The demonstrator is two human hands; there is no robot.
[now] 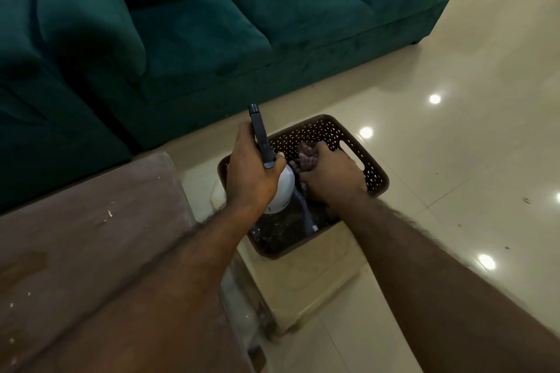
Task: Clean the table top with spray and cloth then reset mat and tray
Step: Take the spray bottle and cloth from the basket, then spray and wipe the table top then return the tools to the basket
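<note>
1. Both hands are down in a brown basket. The basket sits on the floor just beside the corner of the table.

2. The left hand has its grip closed around the spray, a white bottle with a dark top. The bottle is partly inside the basket, on the side nearest the table. Its dark top points up and away from the person.

3. The right hand has its grip closed on the cloth, a dull pink bunch. The cloth is in the basket too, just beside the bottle, on the side away from the table.

4. I think this is the step of picking up the cleaning things. No wiping looks started. The table has small white specks on it.

5. No mat or tray shows in this view.

6. The next move, I think, is to lift both hands out of the basket and bring them over the table. The bottle's nose has to turn to face the table top before any squeeze.

7. A thin stick-like thing lies in the basket under the hands. The lift should go straight up so nothing catches on it or on the basket wall.

8. A green sofa stands behind the basket, well apart from the hands.
</note>
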